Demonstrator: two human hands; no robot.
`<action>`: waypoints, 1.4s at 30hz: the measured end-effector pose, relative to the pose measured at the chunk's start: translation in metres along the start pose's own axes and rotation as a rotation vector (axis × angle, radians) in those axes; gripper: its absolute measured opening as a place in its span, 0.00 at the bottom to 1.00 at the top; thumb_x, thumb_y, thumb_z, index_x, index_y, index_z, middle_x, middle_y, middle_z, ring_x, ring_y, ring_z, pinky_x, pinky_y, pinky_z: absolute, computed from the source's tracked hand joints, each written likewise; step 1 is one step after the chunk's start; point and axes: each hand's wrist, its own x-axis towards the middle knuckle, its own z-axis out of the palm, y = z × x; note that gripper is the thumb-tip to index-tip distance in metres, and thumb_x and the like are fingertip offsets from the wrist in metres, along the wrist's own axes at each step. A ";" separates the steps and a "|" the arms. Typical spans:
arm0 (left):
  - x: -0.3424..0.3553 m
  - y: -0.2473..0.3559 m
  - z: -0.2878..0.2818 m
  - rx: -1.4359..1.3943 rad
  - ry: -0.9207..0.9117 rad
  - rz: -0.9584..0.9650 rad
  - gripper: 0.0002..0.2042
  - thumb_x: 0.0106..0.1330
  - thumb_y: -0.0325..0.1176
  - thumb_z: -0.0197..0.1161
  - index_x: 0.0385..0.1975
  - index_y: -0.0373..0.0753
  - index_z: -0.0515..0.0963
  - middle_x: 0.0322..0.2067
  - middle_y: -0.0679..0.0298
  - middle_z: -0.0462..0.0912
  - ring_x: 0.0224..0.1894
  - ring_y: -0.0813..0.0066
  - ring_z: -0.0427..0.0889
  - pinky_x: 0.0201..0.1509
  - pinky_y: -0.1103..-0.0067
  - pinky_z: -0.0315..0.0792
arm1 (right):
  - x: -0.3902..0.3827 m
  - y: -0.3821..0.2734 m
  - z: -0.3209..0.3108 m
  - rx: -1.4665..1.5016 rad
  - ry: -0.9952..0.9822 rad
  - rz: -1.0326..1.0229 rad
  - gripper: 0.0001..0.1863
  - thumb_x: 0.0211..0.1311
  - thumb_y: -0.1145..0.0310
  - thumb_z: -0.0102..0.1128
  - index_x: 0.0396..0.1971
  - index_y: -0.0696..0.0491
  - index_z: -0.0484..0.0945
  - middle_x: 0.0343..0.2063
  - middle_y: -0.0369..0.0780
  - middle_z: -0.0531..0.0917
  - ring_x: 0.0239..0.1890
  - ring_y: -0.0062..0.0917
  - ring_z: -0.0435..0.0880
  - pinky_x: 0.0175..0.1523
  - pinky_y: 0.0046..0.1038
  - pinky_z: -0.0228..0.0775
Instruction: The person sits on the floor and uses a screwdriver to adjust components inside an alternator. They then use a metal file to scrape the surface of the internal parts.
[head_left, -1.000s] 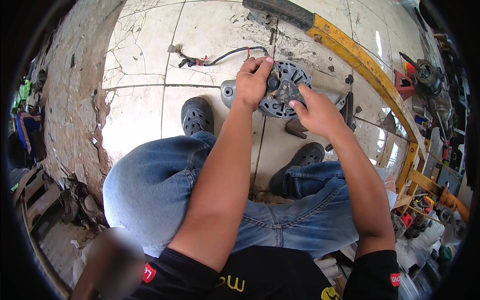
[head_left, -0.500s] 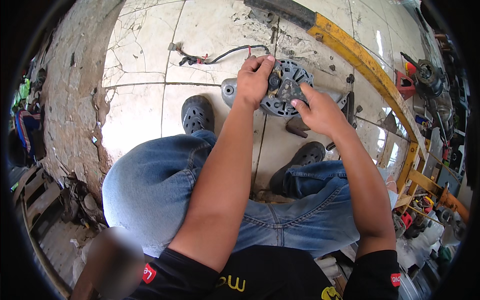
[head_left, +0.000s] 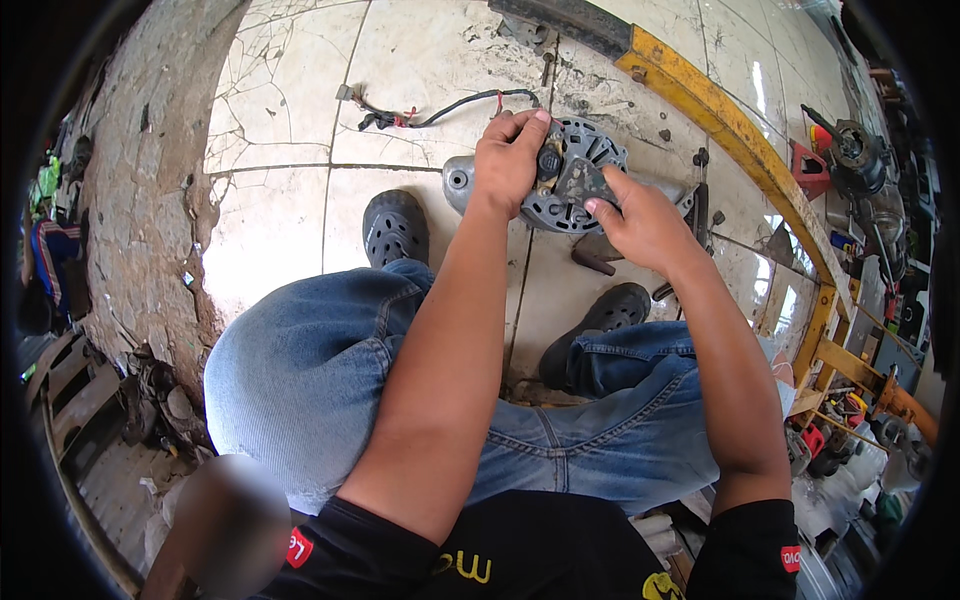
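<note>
Looks like the bracing step: alternator (head_left: 586,140) left of the yellow metal frame (head_left: 715,105), left hand (head_left: 508,162) curled at its edge (can't tell what's pinched), right hand (head_left: 642,217) gripping a dark block (head_left: 578,182) over it. Next move needs steadiness, imo.

I'd call this a repair workshop, a well-used one, with the work going on down at floor level. From where I stand, the pale tiled floor (head_left: 270,125) is cracked in places and smeared with dark grime, loose dark bits (head_left: 664,136) lying about on it. There's a slotted round metal housing (head_left: 558,217), much like an alternator, near a black wiring harness (head_left: 378,123). A chipped yellow metal frame (head_left: 700,95) stretches past, and over on the person's right, machine parts (head_left: 857,150) and mixed clutter (head_left: 860,450) crowd together. Rough, broken ground (head_left: 150,210) runs along the left.
</note>
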 end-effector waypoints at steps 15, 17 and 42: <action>-0.004 0.006 0.002 -0.008 -0.029 -0.002 0.18 0.71 0.42 0.68 0.44 0.30 0.86 0.45 0.63 0.79 0.48 0.72 0.78 0.56 0.78 0.71 | 0.002 0.007 0.002 0.020 0.003 -0.036 0.15 0.70 0.57 0.60 0.45 0.51 0.71 0.31 0.54 0.84 0.39 0.57 0.82 0.41 0.54 0.70; -0.006 0.010 0.005 -0.007 -0.037 -0.022 0.18 0.71 0.42 0.68 0.44 0.30 0.86 0.45 0.63 0.79 0.48 0.72 0.78 0.56 0.78 0.71 | 0.002 0.008 0.000 0.012 0.006 -0.023 0.15 0.70 0.57 0.60 0.46 0.51 0.71 0.31 0.54 0.84 0.40 0.57 0.82 0.41 0.54 0.70; 0.000 0.001 0.001 0.010 -0.012 -0.020 0.18 0.70 0.43 0.68 0.46 0.32 0.86 0.57 0.53 0.77 0.61 0.64 0.75 0.65 0.75 0.67 | 0.000 0.000 -0.001 -0.032 0.027 -0.014 0.15 0.70 0.57 0.60 0.45 0.51 0.71 0.30 0.53 0.84 0.39 0.57 0.82 0.41 0.54 0.70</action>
